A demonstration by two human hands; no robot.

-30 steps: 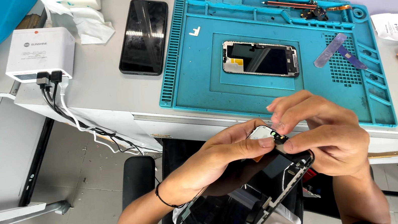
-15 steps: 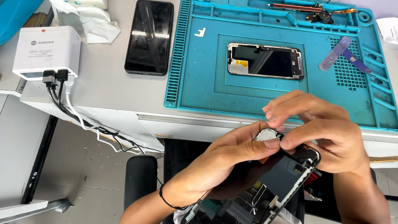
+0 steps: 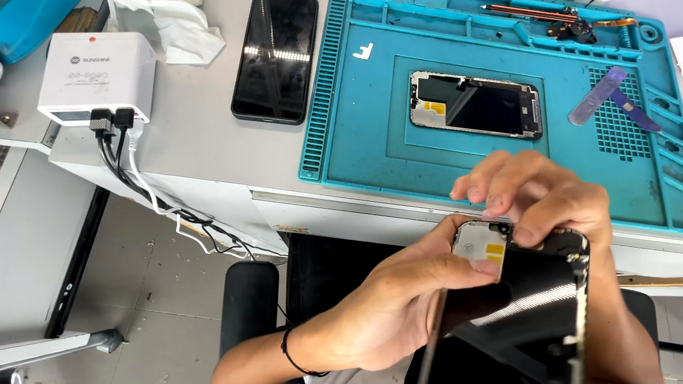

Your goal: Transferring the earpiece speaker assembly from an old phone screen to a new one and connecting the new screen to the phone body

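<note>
While we look down past the edge of the grey workbench [image 3: 207, 161], both hands meet in the lower right of the frame over an opened black smartphone with a loose dark display panel [image 3: 530, 316], held below the bench edge above the lap. Our left hand [image 3: 395, 307] comes in from the lower left, a thin black band on its wrist, and its fingers are closed on a small silver metal plate with a yellow sticker [image 3: 480, 246] at the phone's top corner. Our right hand [image 3: 538, 198] curls over from above, its fingertips pinched together against the same corner, just beside the plate; we cannot tell whether it pinches some tiny part there. The phone's frame edge runs down along the right side, tilted, with the display leaning away from it. Above the hands, in the centre right, lies a teal silicone repair mat with ridged trays [image 3: 365, 102], and on its middle recess rests a second bare phone screen with a silver frame [image 3: 474, 104]. A purple plastic pry strip [image 3: 599, 95] lies on the mat to the right. Left of the mat sits a whole black smartphone, face up [image 3: 275, 55], and in the upper left a white box-shaped charger with black cables [image 3: 96, 77] hanging off the bench.
</note>
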